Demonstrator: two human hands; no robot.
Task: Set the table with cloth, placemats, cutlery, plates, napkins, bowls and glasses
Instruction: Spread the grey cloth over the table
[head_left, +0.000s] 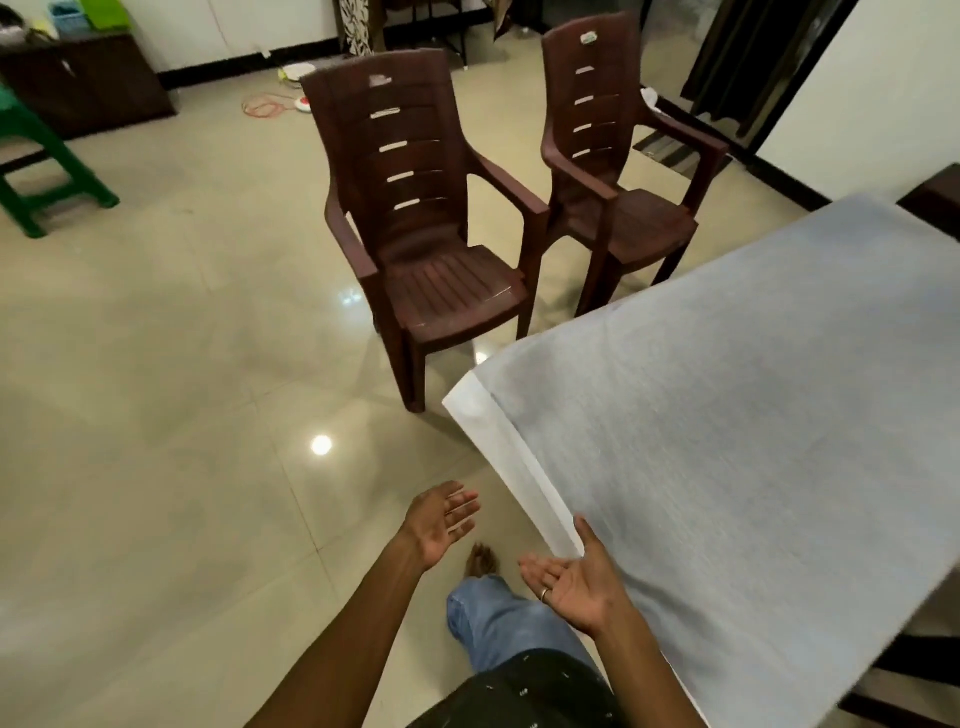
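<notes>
A pale blue-grey cloth (727, 415) covers the table on the right, its white edge strip (511, 462) hanging over the near-left side. My right hand (576, 577) is palm up with straight fingers at that hanging edge, the thumb touching the cloth near its lower end. My left hand (441, 519) floats open, palm turned inward, over the floor a little left of the cloth and touches nothing. No placemats, cutlery, plates, napkins, bowls or glasses are in view.
Two brown plastic armchairs (431, 234) (623, 171) stand side by side beyond the table's far corner. A green stool (36, 171) and a dark cabinet (88, 88) are at the far left. Shiny tiled floor (182, 389) spreads to my left. My bare foot (483, 558) is below my hands.
</notes>
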